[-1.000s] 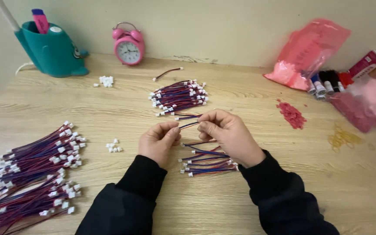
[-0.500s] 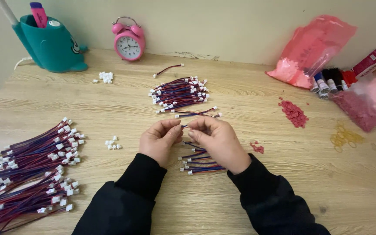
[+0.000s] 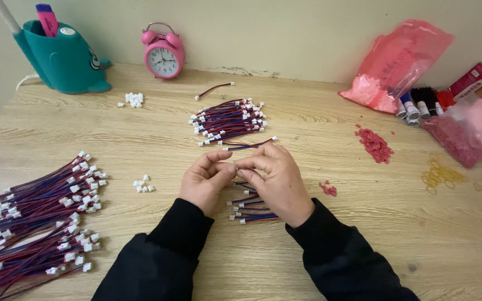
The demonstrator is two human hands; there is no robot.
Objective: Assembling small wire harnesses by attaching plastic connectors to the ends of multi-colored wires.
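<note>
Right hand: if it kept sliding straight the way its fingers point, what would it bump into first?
The right hand points left, fingertips already meeting the left hand, so that comes first. Beyond it lie loose white connectors, though depth is hard to judge.

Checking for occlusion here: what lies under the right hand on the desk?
Under the right hand lies a small bunch of red-and-blue wires with white connectors. Only its near ends show; the hand covers the rest.

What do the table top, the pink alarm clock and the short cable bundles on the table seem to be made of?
Table top: pale wood or wood-look laminate, matt, with visible grain.
Pink alarm clock: probably painted metal or plastic, glossy highlights.
Cable bundles: thin wires in red and dark, likely plastic insulation, ending in small white plastic-looking connectors.
</note>
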